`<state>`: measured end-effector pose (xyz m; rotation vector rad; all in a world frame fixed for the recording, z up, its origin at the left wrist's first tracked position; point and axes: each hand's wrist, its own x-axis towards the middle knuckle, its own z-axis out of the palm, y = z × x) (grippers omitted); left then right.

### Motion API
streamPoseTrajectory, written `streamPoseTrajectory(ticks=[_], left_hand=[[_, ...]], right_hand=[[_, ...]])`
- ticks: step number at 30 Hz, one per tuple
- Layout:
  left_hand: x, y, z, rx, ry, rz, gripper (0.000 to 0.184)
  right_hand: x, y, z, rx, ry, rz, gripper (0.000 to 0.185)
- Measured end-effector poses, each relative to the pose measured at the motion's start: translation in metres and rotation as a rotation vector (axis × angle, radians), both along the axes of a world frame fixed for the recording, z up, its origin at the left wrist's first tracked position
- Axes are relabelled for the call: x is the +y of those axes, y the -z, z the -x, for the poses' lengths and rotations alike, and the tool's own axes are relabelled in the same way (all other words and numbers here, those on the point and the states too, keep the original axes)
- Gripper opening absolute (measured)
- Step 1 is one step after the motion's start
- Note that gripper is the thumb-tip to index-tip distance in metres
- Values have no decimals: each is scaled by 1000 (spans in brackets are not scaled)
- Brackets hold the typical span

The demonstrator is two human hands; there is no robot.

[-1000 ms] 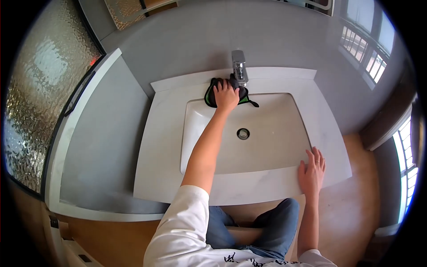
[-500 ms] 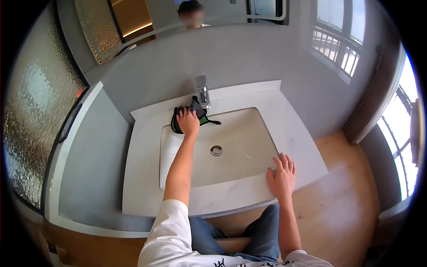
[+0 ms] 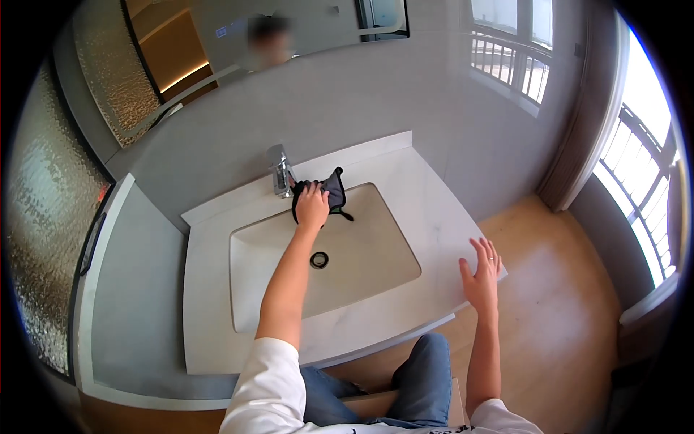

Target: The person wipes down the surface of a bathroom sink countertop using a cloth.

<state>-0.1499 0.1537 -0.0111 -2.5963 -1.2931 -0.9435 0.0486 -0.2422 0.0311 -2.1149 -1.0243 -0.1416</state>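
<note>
My left hand [image 3: 311, 207] grips a dark grey cloth [image 3: 335, 194] with black edging and a small hanging loop. It presses the cloth against the counter at the back rim of the white sink [image 3: 361, 264], just right of the chrome faucet [image 3: 280, 172]. Part of the cloth is hidden under the fingers. My right hand [image 3: 481, 275], a ring on one finger, is empty with fingers apart. It is by the right front corner of the white countertop [image 3: 434, 224]; whether it touches the top I cannot tell.
A mirror [image 3: 325, 29] hangs on the grey wall behind the sink. At left stand a low partition [image 3: 137, 289] and a textured glass panel [image 3: 50, 217]. Wooden floor [image 3: 549, 289] and a bright window with railings [image 3: 643, 159] lie to the right.
My left hand has slid the cloth from the left of the faucet to its right along the back rim. My right hand has moved outward to the counter's corner. The view has shifted.
</note>
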Motion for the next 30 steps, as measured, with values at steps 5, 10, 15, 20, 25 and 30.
streamPoseTrajectory(ticks=[5, 10, 15, 20, 25, 30], left_hand=[[20, 1, -38, 99, -222, 127, 51], [25, 7, -95, 47, -465, 163, 60], [-9, 7, -164, 70, -219, 146, 53], [-24, -20, -189, 121, 178, 223, 41], [-20, -17, -178, 31, 378, 377, 39], [-74, -16, -162, 100, 715, 460, 38]], right_hand=[[6, 28, -22, -69, 171, 246, 55], [10, 27, -18, -190, 189, 320, 58], [10, 25, -16, -190, 189, 320, 58], [10, 23, -17, -197, 172, 272, 57], [10, 20, -14, -202, 169, 239, 57], [11, 25, -17, -220, 165, 221, 56]])
